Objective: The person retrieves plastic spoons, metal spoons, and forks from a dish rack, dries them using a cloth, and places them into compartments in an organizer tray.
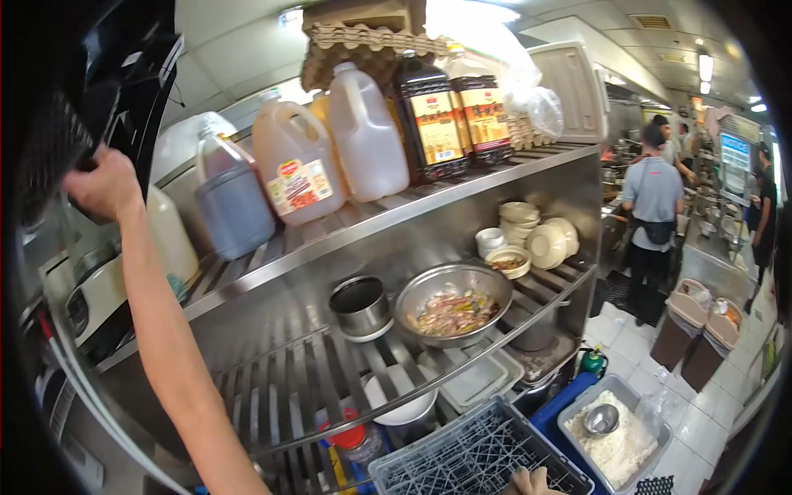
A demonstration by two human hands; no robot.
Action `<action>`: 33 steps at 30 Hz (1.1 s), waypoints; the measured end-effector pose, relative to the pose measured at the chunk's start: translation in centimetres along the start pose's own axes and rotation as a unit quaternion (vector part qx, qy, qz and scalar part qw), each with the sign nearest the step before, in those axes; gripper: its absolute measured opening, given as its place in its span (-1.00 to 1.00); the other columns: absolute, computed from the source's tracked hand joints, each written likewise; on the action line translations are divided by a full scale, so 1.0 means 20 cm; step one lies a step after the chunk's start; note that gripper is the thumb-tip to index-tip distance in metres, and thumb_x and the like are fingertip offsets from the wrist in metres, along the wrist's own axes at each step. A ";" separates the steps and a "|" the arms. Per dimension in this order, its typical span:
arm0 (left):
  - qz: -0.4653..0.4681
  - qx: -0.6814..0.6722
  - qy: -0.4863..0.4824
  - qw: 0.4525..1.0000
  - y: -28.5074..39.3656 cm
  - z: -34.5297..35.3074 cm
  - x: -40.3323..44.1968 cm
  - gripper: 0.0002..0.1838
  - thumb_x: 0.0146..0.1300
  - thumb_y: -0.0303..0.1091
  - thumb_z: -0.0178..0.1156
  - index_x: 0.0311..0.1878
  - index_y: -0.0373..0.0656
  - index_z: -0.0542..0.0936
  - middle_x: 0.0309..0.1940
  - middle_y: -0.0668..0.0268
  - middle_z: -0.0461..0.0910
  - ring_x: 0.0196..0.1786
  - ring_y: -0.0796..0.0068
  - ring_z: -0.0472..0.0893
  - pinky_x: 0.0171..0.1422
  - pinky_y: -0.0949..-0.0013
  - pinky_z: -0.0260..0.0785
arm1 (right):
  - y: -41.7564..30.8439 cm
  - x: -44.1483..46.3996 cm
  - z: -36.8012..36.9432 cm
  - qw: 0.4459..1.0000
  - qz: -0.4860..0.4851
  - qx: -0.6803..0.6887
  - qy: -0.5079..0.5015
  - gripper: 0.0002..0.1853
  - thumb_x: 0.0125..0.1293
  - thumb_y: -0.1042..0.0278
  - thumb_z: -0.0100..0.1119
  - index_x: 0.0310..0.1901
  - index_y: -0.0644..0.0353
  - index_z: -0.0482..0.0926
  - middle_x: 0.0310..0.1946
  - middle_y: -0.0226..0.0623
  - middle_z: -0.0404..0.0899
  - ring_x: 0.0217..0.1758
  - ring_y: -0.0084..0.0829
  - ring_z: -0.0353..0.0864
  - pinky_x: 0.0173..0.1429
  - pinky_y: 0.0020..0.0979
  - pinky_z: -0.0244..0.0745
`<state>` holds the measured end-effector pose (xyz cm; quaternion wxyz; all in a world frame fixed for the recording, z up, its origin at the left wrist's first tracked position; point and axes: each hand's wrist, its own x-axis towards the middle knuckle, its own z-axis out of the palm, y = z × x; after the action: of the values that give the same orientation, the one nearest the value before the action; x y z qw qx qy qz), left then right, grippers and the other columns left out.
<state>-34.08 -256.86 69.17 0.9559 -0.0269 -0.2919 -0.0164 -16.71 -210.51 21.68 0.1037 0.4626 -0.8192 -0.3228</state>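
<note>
My left hand (107, 183) reaches up at the far left, its fingers wrapped round the edge of a dark, meshed thing (62, 153) that I cannot make out. Low in the view, my right hand (530, 482) is cut off by the bottom edge, over the near side of a grey plastic crate (437, 441) with a lattice bottom. Its fingers look bent at the crate, but their grip is hidden. A large jug of dark liquid (235, 202) stands on the upper shelf to the right of my left hand.
Jugs and dark bottles (436, 124) line the upper metal shelf (396, 216). Below stand a bowl of food (454, 305), a pot (360, 304) and stacked bowls (549, 243). A tub of white food (615, 429) sits on the floor. People (652, 194) stand in the aisle beside bins (686, 309).
</note>
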 end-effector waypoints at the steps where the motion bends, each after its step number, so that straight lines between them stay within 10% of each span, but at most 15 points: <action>1: 0.040 -0.027 0.015 0.999 0.00 -0.12 0.11 -0.37 0.11 -0.38 0.35 0.17 -0.42 0.29 0.06 -0.17 0.45 0.11 -0.06 0.52 0.23 0.05 0.37 | -0.05 0.02 0.06 0.999 0.010 -0.034 0.022 -0.47 0.39 0.18 -0.17 0.38 0.04 0.21 0.24 0.04 0.32 0.33 0.06 0.28 0.25 0.13 0.30; 4: -0.157 -0.183 0.013 0.970 0.02 -0.70 0.30 -0.09 -0.06 -0.51 0.49 0.29 -0.39 0.12 0.12 -0.04 0.36 0.08 0.17 0.48 0.26 0.21 0.39 | -0.11 0.04 0.13 0.996 0.008 -0.004 0.093 -0.49 0.38 0.19 -0.14 0.34 0.05 0.23 0.19 0.02 0.33 0.28 0.04 0.29 0.21 0.11 0.32; 8: -0.384 -0.216 0.034 0.897 0.57 -1.66 0.20 -0.56 0.08 -0.56 0.20 0.08 -0.47 0.48 0.03 -0.04 0.53 0.07 0.15 0.55 0.30 0.19 0.38 | -0.18 0.06 0.28 0.981 0.020 0.078 0.177 -0.52 0.36 0.21 -0.11 0.29 0.07 0.27 0.12 -0.02 0.34 0.21 0.02 0.32 0.17 0.07 0.34; 11: -0.580 -0.112 -0.021 0.807 0.92 -2.47 0.00 -0.49 0.01 -0.46 0.09 0.08 -0.52 0.49 0.10 0.01 0.52 0.14 0.17 0.50 0.32 0.19 0.33 | -0.25 0.10 0.38 0.954 0.006 0.198 0.225 -0.54 0.34 0.22 -0.09 0.26 0.08 0.29 0.06 -0.04 0.35 0.16 0.00 0.33 0.13 0.05 0.36; 16: -0.849 0.040 -0.123 0.512 1.48 -3.48 -0.13 -0.59 -0.09 -0.49 0.06 -0.09 -0.39 0.54 -0.03 0.13 0.57 0.05 0.21 0.53 0.26 0.20 0.37 | -0.36 0.08 0.45 0.913 -0.017 0.321 0.252 -0.57 0.31 0.24 -0.04 0.20 0.10 0.33 -0.03 -0.08 0.37 0.08 -0.03 0.36 0.07 0.00 0.39; 22: -0.950 0.109 -0.074 0.283 2.08 -3.70 -0.47 -0.71 0.09 -0.50 0.08 -0.07 -0.33 0.51 -0.11 0.17 0.59 0.04 0.19 0.56 0.18 0.21 0.39 | -0.29 -0.17 0.59 0.905 0.006 0.360 0.227 -0.61 0.28 0.27 0.00 0.13 0.13 0.38 -0.14 -0.13 0.39 -0.03 -0.07 0.39 0.00 -0.05 0.42; 26: -0.957 0.048 -0.100 0.267 2.15 -3.55 -0.62 -0.77 0.12 -0.49 0.16 -0.12 -0.24 0.49 -0.16 0.20 0.56 -0.03 0.21 0.56 0.12 0.27 0.41 | -0.21 -0.19 0.60 0.913 0.036 0.336 0.227 -0.64 0.25 0.28 0.04 0.08 0.15 0.42 -0.21 -0.16 0.40 -0.09 -0.09 0.41 -0.05 -0.09 0.44; 33: -0.923 0.140 -0.027 0.357 2.26 -3.43 -1.16 -0.13 0.06 -0.69 0.15 0.36 0.22 0.03 0.28 0.34 0.25 0.30 0.31 0.29 0.36 0.08 0.16 | 0.04 -0.12 0.64 0.937 0.142 0.275 0.162 -0.69 0.22 0.31 0.09 -0.01 0.18 0.48 -0.33 -0.22 0.42 -0.21 -0.13 0.44 -0.13 -0.15 0.48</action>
<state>-13.07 -215.62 -2.48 0.3220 0.3933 -0.1576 -0.8466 -21.84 -202.68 12.70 0.1486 0.3984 -0.9050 0.0124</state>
